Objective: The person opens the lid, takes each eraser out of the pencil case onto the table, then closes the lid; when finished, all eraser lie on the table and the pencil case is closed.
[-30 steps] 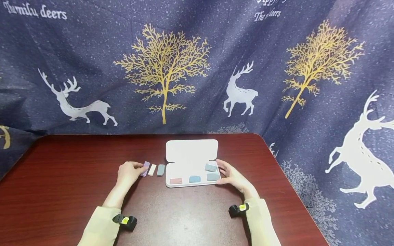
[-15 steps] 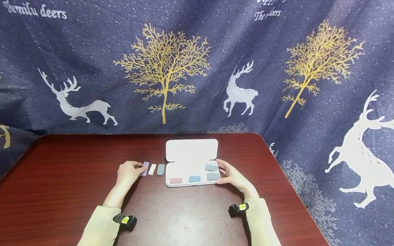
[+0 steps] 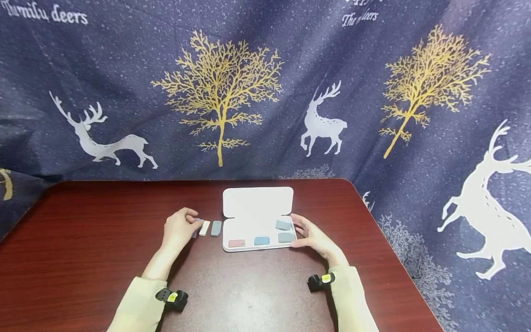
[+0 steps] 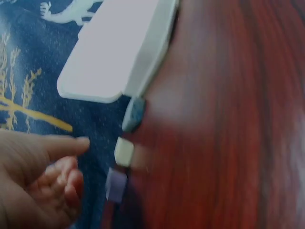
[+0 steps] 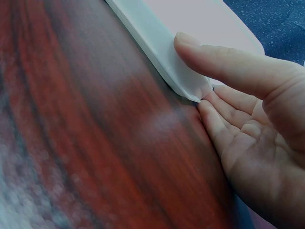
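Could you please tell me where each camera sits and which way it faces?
Head: worn on the head, facing forward and down at the table, white case and patterned cloth; left hand, right hand and sleeves show.
Left wrist: on that wrist, facing the purple block, cream block and grey-blue block; the left hand shows.
Right wrist: on that wrist, facing the case's corner; the right hand shows.
Shared by head and left wrist: the case and those blocks.

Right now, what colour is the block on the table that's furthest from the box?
Purple: that block shows best in the left wrist view.
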A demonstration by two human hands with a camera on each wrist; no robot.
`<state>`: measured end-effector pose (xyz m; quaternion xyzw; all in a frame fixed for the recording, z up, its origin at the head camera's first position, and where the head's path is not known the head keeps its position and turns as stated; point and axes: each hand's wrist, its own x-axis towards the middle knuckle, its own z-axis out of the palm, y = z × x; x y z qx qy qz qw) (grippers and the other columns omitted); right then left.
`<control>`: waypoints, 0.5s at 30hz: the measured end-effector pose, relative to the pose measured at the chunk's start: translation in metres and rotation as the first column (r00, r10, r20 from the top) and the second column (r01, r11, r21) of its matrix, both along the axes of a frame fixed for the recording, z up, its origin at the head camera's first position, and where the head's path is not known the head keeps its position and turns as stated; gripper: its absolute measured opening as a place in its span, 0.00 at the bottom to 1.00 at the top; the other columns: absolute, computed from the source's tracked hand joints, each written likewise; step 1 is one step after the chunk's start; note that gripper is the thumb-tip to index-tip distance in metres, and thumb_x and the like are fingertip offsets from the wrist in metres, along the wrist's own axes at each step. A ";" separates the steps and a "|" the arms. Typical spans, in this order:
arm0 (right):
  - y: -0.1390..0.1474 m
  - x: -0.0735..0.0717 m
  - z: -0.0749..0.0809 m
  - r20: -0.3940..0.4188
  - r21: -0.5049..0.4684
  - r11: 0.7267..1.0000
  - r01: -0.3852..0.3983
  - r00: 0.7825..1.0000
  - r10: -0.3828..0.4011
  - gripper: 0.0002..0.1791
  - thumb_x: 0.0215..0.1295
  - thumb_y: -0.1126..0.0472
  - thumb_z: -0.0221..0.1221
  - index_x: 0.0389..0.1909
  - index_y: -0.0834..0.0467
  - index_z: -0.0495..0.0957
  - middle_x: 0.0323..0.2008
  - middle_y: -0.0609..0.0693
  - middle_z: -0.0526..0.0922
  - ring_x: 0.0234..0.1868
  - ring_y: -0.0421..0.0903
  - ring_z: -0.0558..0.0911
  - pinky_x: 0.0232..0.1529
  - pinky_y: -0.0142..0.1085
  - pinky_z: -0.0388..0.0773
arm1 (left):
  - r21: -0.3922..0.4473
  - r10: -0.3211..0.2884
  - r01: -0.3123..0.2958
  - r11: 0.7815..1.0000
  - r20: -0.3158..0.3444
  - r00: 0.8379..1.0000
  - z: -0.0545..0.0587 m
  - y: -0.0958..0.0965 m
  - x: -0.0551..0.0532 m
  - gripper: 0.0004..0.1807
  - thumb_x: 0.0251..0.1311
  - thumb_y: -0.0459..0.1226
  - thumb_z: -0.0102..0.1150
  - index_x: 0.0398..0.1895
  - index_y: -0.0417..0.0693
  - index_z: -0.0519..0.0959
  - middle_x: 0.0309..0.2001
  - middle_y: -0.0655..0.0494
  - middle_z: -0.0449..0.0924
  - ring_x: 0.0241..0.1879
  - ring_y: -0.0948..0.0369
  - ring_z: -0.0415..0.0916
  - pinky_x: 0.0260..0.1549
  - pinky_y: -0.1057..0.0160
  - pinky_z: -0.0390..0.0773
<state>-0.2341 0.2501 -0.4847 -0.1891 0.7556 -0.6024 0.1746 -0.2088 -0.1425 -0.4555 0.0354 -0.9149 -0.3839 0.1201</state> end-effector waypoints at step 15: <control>0.000 0.000 -0.002 0.009 -0.009 1.000 -0.009 1.000 0.009 0.50 0.52 0.74 0.66 0.73 0.72 0.47 0.73 0.71 0.52 0.75 0.65 0.53 0.74 0.52 0.49 | 0.056 -0.295 0.311 0.949 -0.195 0.935 0.004 0.096 -0.007 0.09 0.50 0.29 0.69 0.35 0.41 0.81 0.28 0.52 0.82 0.30 0.58 0.79 0.30 0.65 0.75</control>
